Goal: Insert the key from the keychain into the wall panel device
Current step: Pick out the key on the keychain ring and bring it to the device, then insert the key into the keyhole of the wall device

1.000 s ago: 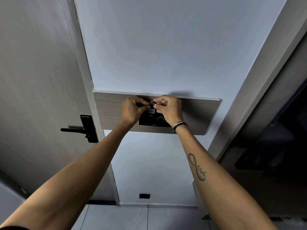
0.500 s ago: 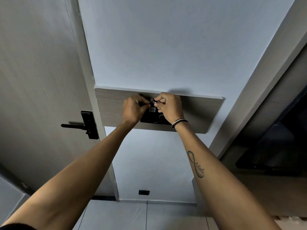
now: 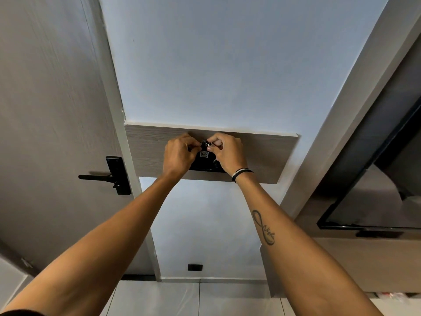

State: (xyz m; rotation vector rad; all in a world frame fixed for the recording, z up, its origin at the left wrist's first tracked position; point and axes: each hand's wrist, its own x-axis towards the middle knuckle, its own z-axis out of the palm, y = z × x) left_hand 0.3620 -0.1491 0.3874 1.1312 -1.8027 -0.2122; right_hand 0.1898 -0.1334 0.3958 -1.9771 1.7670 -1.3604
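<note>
Hands up at the black wall panel device [image 3: 206, 166] set in the grey wood-grain board [image 3: 268, 153]: left hand [image 3: 180, 156] curled shut against its upper left, right hand [image 3: 229, 152] pinching the small metal keyring with key [image 3: 208, 143] at the device's top edge, white tag [image 3: 204, 154] just below.

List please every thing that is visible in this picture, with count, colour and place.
wall panel device: 1, black, on the wooden panel, partly behind the hands
tag: 1, white, handwritten, between the hands
key ring: 1, metallic, at the fingertips
wooden panel: 1, grey-brown, on the wall
door handle: 1, black, on the door at left
wall outlet: 1, black, near the floor
wristband: 1, black and white, right wrist
left hand: 1, pinching at the device
right hand: 1, grip closed on the key ring
</note>
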